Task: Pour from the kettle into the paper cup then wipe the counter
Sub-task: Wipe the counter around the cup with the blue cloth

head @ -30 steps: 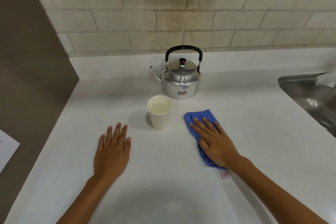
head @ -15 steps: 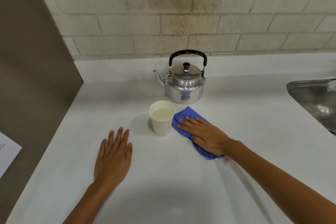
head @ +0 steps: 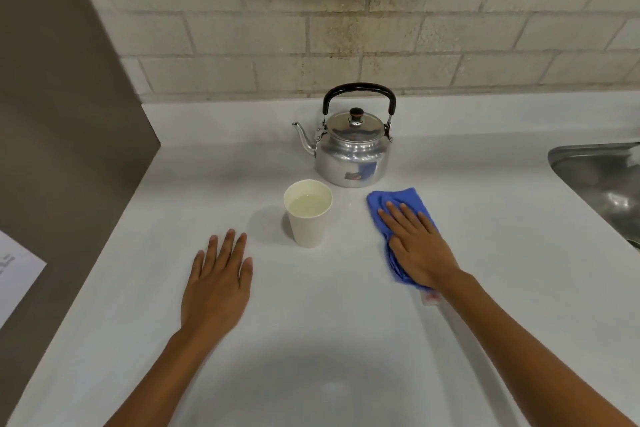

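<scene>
1. Worktop [head: 346, 340]: white, 1 surface, runs from the back wall to the near edge; dark panel along its left edge, brick-pattern tiles behind.
2. Kettle [head: 351, 156]: 1, shiny metal, upright, near the back edge, abt centre. Black handle up, lid on w/ dark knob, spout points toward the left edge.
3. Paper cup [head: 307, 215]: 1, white, upright, just in front of kettle and a bit toward the left edge. Apart from kettle, not touching. Pale liquid inside, level a little below the rim.
4. Cloth [head: 401, 204]: 1, blue, bunched, flat on worktop in front of kettle's right side, right of cup w/ clear gap. Small pale tag w/ red mark shows at its near end by the wrist.
5. Right hand [head: 420, 246]: palm down on the cloth, fingers extended and spread, pressing it to the worktop; not clenched around it. Cloth's far part sticks out past the fingertips.
6. Left hand [head: 218, 288]: flat on bare worktop, palm down, fingers straight and together, holding nothing. Sits nearer the front edge than the cup, to the cup's left, apart from it.
7. Sink [head: 602, 184]: 1, steel, set in at the right edge, partly out of shot.
8. Paper sheet [head: 14, 277]: 1, white, on the dark panel at far left; print too small to read.
9. Count: 2 hands, 1 kettle, 1 cup, 1 cloth.
</scene>
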Demonstrator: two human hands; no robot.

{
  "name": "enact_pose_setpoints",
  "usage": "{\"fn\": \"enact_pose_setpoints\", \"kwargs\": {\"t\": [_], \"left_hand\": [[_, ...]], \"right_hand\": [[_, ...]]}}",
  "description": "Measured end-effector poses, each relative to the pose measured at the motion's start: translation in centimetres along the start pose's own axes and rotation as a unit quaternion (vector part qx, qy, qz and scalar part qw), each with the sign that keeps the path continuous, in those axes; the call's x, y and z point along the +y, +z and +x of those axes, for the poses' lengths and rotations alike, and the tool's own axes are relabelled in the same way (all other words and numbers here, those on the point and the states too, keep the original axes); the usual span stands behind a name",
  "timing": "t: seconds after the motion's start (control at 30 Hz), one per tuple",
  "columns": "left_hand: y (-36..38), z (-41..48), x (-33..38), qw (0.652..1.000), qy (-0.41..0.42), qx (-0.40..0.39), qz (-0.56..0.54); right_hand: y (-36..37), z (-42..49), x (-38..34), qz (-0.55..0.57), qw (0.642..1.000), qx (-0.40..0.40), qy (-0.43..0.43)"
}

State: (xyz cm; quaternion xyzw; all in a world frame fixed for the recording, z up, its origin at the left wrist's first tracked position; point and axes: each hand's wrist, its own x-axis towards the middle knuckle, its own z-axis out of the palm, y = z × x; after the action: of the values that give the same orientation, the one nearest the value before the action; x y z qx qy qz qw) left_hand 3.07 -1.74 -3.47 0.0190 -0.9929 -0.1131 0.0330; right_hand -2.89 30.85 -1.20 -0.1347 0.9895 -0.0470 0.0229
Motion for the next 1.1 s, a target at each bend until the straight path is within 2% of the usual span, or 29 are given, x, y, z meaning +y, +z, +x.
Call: {"fn": "enact_pose_setpoints", "kwargs": {"t": [0.07, 0.13, 0.27, 0.4, 0.5, 0.63, 0.73, 0.9, 1.0, 1.1], "left_hand": [[0.0, 0.1, 0.1, 1.0, 0.0, -0.001, 0.003], [0.1, 0.1, 0.1, 1.0, 0.0, 0.001, 0.008], [0.1, 0.1, 0.0, 1.0, 0.001, -0.005, 0.014], [0.0, 0.1, -0.2, 1.0, 0.003, -0.009, 0.009], [-0.1, 0.0, -0.1, 1.0, 0.0, -0.01, 0.004], [-0.1, 0.1, 0.1, 1.0, -0.001, -0.009, 0.009], [0.0, 0.1, 0.1, 1.0, -0.002, -0.006, 0.004], [0.1, 0.3, 0.1, 1.0, -0.012, -0.012, 0.007], [-0.5, 0.3, 0.1, 0.999, -0.02, -0.024, -0.025], [-1.6, -0.7, 0.7, 0.995, -0.031, -0.005, -0.093]], "right_hand": [[0.1, -1.2, -2.1, -0.013, 0.998, 0.011, 0.056], [0.3, -3.0, -5.7, 0.007, 0.997, 0.033, 0.067], [1.1, -7.7, -11.7, 0.023, 0.998, 0.052, -0.004], [0.7, -9.7, -9.7, 0.025, 0.999, 0.039, -0.009], [0.4, -9.7, -8.0, -0.008, 0.998, 0.044, 0.053], [0.1, -9.7, -11.2, -0.034, 0.991, 0.051, 0.121], [0.5, -9.9, -14.1, -0.023, 0.993, 0.063, 0.1], [1.1, -9.2, -19.1, -0.013, 0.999, 0.012, 0.027], [1.1, -9.0, -18.4, 0.096, 0.995, 0.031, 0.007], [0.1, -8.0, -14.3, 0.214, 0.972, 0.08, 0.049]]}}
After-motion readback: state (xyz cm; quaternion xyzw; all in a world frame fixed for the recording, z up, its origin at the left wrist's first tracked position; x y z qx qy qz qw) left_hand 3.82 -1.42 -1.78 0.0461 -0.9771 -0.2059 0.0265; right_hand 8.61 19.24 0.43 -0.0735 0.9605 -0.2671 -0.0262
